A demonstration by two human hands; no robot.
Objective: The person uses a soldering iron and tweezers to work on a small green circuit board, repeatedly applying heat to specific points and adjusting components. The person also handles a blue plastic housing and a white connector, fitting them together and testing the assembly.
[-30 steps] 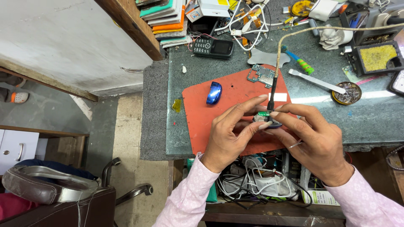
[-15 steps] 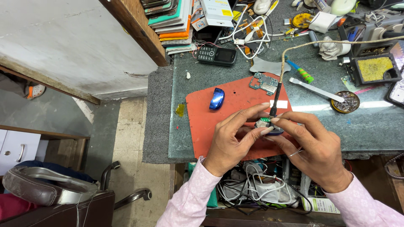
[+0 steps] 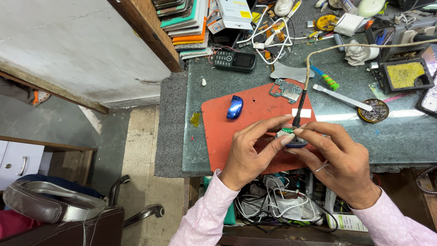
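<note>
My left hand (image 3: 250,152) pinches a small device with a green circuit board and a dark blue base (image 3: 291,139) over the red work mat (image 3: 218,136). My right hand (image 3: 337,159) grips a black soldering iron (image 3: 299,109) with its tip down on that board; its braided cord (image 3: 346,48) runs up and to the right. A blue mouse shell (image 3: 235,107) lies on the mat to the left of my hands. A bare circuit board (image 3: 286,90) lies at the mat's far edge.
Beyond the mat on the green worktop lie a black keypad phone (image 3: 234,60), a grey metal spatula (image 3: 341,97), a round tin (image 3: 372,110), a yellow sponge tray (image 3: 404,75) and tangled white cables (image 3: 273,38). Stacked books (image 3: 184,23) sit far left. A chair (image 3: 59,209) stands below left.
The view has shifted slightly, so the bench sits lower in frame. Both hands keep the same grip on the small device and the soldering iron.
</note>
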